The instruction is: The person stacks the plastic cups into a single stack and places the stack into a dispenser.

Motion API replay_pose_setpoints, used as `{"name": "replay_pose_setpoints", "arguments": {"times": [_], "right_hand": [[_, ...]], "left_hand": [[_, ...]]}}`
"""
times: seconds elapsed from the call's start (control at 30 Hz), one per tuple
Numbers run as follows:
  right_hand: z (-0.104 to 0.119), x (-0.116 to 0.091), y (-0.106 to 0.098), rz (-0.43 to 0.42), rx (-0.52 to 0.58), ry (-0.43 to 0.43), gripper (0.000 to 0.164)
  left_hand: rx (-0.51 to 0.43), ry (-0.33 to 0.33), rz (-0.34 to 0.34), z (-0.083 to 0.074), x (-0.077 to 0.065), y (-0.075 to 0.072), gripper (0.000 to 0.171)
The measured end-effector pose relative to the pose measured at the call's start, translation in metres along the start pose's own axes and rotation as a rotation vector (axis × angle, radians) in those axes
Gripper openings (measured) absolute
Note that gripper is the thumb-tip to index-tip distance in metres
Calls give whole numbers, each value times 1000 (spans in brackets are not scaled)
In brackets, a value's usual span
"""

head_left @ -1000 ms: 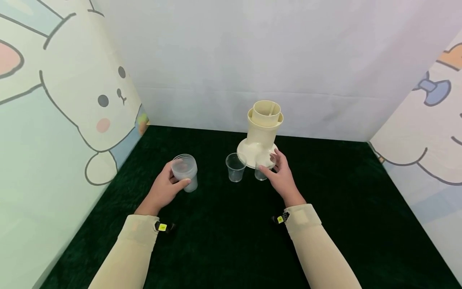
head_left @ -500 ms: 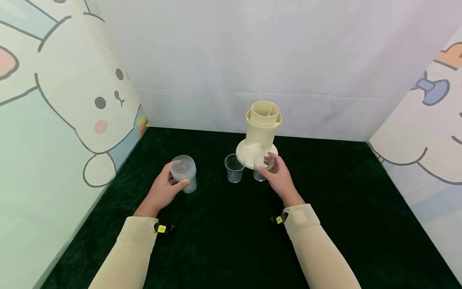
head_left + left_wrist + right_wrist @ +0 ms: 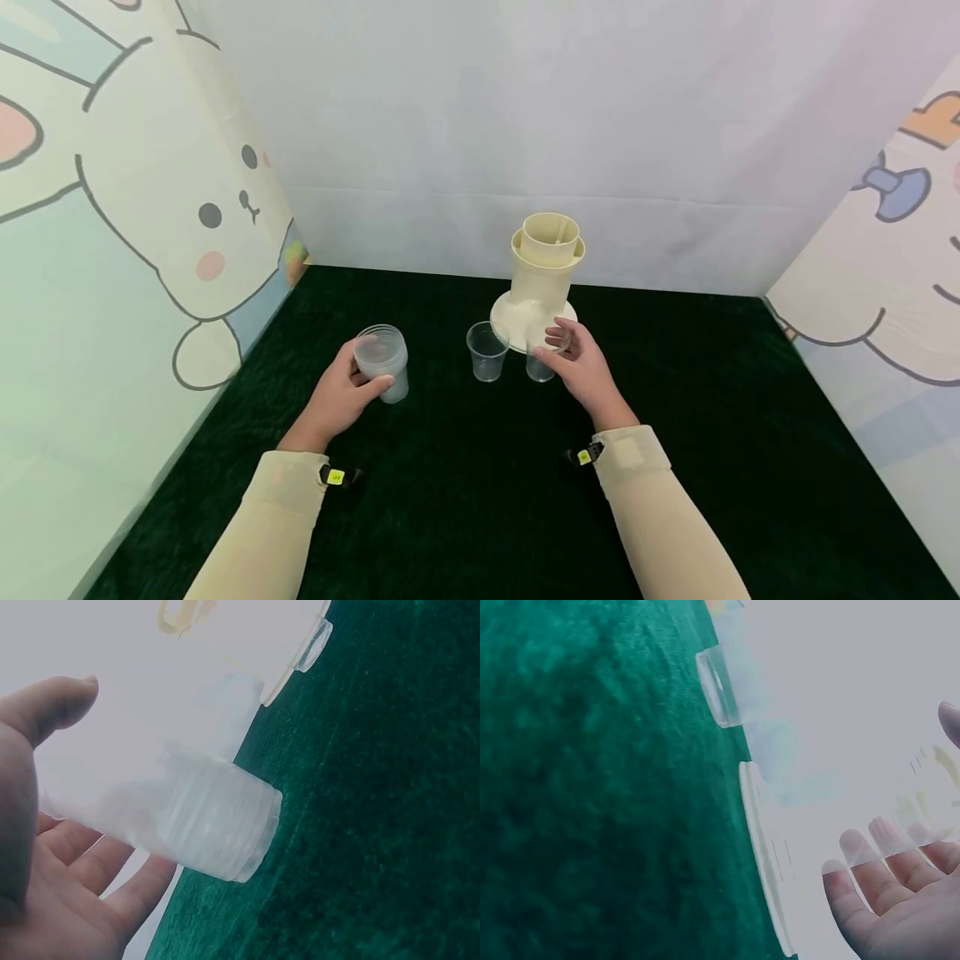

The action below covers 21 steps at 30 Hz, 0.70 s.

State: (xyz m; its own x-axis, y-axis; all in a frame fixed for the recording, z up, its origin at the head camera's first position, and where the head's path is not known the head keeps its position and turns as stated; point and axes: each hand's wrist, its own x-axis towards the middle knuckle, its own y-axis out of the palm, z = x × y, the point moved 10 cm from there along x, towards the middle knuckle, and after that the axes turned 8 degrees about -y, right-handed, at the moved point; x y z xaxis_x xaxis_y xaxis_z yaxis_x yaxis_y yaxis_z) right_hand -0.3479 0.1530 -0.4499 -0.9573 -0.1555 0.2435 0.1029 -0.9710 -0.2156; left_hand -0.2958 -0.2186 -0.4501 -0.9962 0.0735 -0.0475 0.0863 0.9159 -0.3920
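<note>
My left hand grips a stack of clear plastic cups, thumb in front and fingers behind. In the left wrist view the lower end of the stack hangs close over the green cloth. My right hand holds a single clear plastic cup by its side, fingertips showing through the clear wall. Between the hands, another clear plastic cup stands upright on the cloth, with a gap to the held one. The right wrist view shows this standing cup beyond the white base edge.
Behind the cups stands a cream plastic stand with a wide round base and nested tubes on top. Dark green cloth covers the table. A white backdrop rises at the back, with cartoon-printed panels at the sides.
The right hand's fingers have drawn in around the cup and its fingertips have come slightly left. The left hand and its stack stay nearly still; the head view has shifted a little.
</note>
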Motion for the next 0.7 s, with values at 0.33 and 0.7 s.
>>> {"name": "replay_pose_setpoints", "arguments": {"times": [0.33, 0.7], "right_hand": [[21, -5, -2, -8, 20, -41, 74], [46, -6, -5, -27, 21, -124, 67]], "left_hand": [[19, 17, -7, 1, 1, 0, 80], [11, -3, 1, 1, 0, -1, 80]]}}
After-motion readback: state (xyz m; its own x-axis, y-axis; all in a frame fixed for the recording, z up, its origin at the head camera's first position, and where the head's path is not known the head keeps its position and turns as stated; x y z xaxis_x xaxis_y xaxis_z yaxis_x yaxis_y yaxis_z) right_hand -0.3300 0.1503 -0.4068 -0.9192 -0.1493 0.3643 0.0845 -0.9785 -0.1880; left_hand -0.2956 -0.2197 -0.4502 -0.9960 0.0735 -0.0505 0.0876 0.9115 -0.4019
